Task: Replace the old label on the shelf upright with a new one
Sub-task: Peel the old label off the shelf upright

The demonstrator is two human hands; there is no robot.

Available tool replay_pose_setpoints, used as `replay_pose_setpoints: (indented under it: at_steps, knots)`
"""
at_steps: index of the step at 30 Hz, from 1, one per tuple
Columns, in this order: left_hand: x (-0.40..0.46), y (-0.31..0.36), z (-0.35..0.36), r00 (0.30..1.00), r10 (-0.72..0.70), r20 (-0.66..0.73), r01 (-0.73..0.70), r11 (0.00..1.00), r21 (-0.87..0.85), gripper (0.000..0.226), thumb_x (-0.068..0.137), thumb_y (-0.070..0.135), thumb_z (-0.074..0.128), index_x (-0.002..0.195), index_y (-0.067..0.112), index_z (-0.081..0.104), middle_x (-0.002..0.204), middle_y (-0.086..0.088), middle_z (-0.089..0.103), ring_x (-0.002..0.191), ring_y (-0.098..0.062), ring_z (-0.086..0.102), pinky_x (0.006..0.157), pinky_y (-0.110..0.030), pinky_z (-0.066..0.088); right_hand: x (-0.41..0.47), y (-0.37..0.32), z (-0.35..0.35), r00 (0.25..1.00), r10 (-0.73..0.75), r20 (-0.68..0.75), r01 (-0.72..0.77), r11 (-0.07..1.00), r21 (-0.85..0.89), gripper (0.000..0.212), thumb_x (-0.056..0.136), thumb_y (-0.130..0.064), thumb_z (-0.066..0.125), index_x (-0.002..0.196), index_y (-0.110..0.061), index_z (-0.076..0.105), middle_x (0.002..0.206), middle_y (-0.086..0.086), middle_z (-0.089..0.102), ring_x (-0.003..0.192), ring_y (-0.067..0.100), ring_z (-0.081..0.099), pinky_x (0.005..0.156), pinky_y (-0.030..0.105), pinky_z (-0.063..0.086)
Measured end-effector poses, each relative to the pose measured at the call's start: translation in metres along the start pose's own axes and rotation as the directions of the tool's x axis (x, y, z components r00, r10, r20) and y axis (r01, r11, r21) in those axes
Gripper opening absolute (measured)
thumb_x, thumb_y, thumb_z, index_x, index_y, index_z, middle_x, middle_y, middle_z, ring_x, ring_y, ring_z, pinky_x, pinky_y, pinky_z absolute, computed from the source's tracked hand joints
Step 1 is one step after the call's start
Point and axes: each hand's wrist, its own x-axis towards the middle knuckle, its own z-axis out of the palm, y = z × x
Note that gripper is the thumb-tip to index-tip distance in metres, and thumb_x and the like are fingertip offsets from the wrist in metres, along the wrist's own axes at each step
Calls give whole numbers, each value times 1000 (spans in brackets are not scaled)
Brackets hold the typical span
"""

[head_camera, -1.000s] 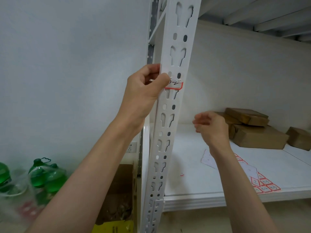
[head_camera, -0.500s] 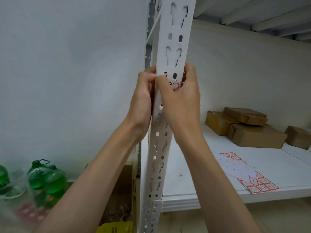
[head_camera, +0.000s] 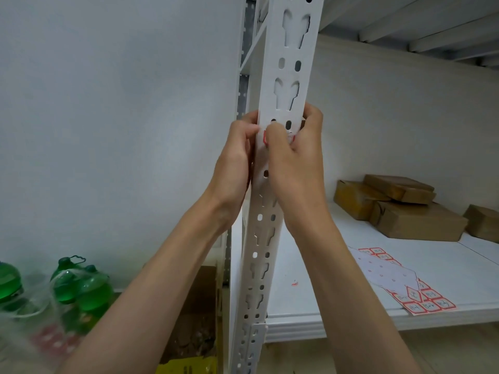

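A white slotted shelf upright [head_camera: 290, 63] rises through the middle of the view. A small red-bordered label [head_camera: 265, 138] sticks on its front at hand height, mostly hidden by my fingers. My left hand [head_camera: 235, 163] grips the upright's left edge, thumb near the label's left end. My right hand [head_camera: 297, 160] wraps the upright from the right, its thumb pressing on the label's face. A sheet of red-bordered labels [head_camera: 421, 298] lies on the white shelf board [head_camera: 459, 268], partly covered by a white backing sheet [head_camera: 383, 271].
Brown cardboard parcels [head_camera: 405, 211] are stacked at the back right of the shelf board. Green bottles [head_camera: 81, 287] in clear wrap stand on the floor at left. An open cardboard box [head_camera: 194, 319] sits beside the upright's foot. A white wall fills the left.
My right hand rose from near the shelf board to the upright and now covers the label. My left hand stayed on the upright's left edge. The view moved closer.
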Motion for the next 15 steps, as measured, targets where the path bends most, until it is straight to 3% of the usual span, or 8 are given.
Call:
replay_pose_setpoints:
  at_steps: [1, 4, 6, 9, 12, 15]
  knots:
    - [0, 2, 3, 999, -5, -36, 7, 998, 60, 37, 101, 23, 32, 124, 18, 60, 112, 0, 75, 100, -11, 70, 79, -25, 58, 1, 0, -2, 999, 40, 13, -41, 998, 51, 33, 97, -15, 49, 124, -31, 40, 118, -7, 57, 104, 4, 61, 85, 26, 56]
    - [2, 3, 12, 986, -4, -166, 39, 977, 210, 24, 103, 19, 40, 118, 16, 59, 92, 9, 72, 75, 3, 66, 57, -12, 48, 1, -2, -9, 987, 151, 58, -160, 967, 197, 29, 102, -15, 40, 128, -28, 48, 97, -18, 62, 78, -10, 63, 66, 12, 53]
    - [4, 3, 17, 978, 6, -207, 45, 969, 241, 22, 104, 20, 39, 117, 16, 57, 93, 8, 69, 70, 4, 63, 53, -10, 44, 2, -2, -11, 979, 189, 77, -203, 947, 248, 33, 102, -15, 38, 130, -25, 51, 83, -20, 65, 69, -9, 62, 60, 12, 52]
    - [5, 4, 21, 969, 28, -247, 38, 965, 258, 19, 101, 15, 38, 108, 16, 56, 89, 7, 67, 64, 3, 59, 52, -10, 42, 2, -1, -11, 976, 203, 80, -217, 936, 276, 34, 101, -14, 37, 130, -24, 53, 85, -20, 68, 73, -5, 64, 59, 14, 52]
    - [4, 6, 22, 970, 39, -240, 21, 970, 242, 17, 101, 15, 39, 90, 20, 51, 71, 14, 61, 52, 4, 54, 46, -9, 38, 3, -1, -12, 975, 205, 88, -222, 931, 291, 34, 102, -15, 37, 130, -24, 53, 90, -20, 68, 75, -5, 65, 60, 13, 52]
    - [4, 6, 22, 973, 41, -229, 19, 966, 258, 18, 102, 14, 37, 95, 18, 53, 73, 13, 62, 54, 4, 55, 47, -8, 39, 3, -1, -12, 977, 192, 99, -212, 935, 284, 33, 102, -15, 39, 129, -28, 52, 86, -21, 67, 73, -6, 65, 62, 15, 53]
